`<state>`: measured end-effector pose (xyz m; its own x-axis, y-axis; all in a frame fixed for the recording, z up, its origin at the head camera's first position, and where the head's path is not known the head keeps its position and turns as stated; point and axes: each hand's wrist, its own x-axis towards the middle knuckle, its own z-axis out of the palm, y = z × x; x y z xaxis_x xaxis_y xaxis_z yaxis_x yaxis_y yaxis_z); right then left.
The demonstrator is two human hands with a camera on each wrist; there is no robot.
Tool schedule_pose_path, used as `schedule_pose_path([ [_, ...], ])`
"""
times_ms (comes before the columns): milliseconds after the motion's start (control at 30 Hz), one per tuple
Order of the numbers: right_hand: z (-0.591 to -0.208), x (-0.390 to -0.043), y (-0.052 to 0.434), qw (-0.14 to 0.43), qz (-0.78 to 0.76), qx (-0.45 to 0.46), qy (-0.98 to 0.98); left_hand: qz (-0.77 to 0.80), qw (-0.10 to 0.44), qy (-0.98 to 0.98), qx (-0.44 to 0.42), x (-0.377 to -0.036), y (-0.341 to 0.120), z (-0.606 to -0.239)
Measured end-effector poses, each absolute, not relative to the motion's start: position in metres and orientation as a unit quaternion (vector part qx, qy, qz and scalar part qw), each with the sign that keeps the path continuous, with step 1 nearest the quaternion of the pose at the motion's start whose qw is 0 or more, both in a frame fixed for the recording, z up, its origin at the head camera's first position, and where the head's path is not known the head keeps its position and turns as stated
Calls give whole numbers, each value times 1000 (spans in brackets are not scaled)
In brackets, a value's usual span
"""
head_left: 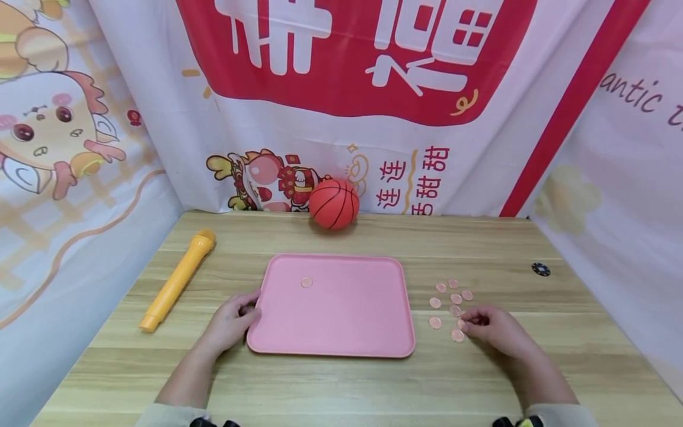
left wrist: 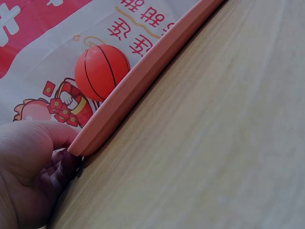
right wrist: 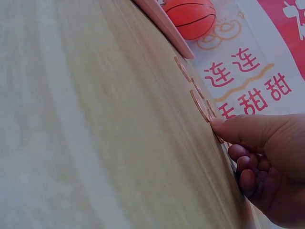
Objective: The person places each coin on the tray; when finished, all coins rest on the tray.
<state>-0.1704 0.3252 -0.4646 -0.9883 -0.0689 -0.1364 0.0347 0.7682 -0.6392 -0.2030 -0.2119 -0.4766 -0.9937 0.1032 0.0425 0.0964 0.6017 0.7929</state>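
Observation:
A pink rectangular tray [head_left: 331,308] lies flat on the table. At its left edge my left hand [head_left: 232,320] grips the rim, thumb on the edge and fingers at the side in the left wrist view. One copper-coloured coin [head_left: 306,283] lies on the tray's upper left. Right of the tray, several similar coins [head_left: 435,303] lie loosely grouped on the wood. My right hand [head_left: 496,329] reaches in from the right, pinching one of them, a coin [head_left: 461,324], between thumb and index finger at table level. Its other fingers are curled under, partly hidden.
A yellow toy microphone [head_left: 178,279] lies slanted at the left of the wooden table [head_left: 341,388]. At the back edge sits a small red basketball [head_left: 334,204] before a printed cloth [head_left: 299,118]. A dark poker chip [head_left: 541,269] lies far right.

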Motion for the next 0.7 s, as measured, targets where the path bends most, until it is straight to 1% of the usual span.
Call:
schedule_pose_path([
  [133, -463, -170, 324, 82, -348, -6, 934, 443, 6, 895, 57, -202, -212, -476],
  [367, -465, -169, 324, 65, -379, -15, 923, 455, 0, 888, 66, -201, -212, -475],
  [467, -467, -169, 325, 61, -395, -6, 917, 453, -2, 889, 66, -201, -212, -474],
  [700, -466, -172, 323, 69, -509, 5, 858, 442, -1, 895, 64, -202, -212, -475],
])
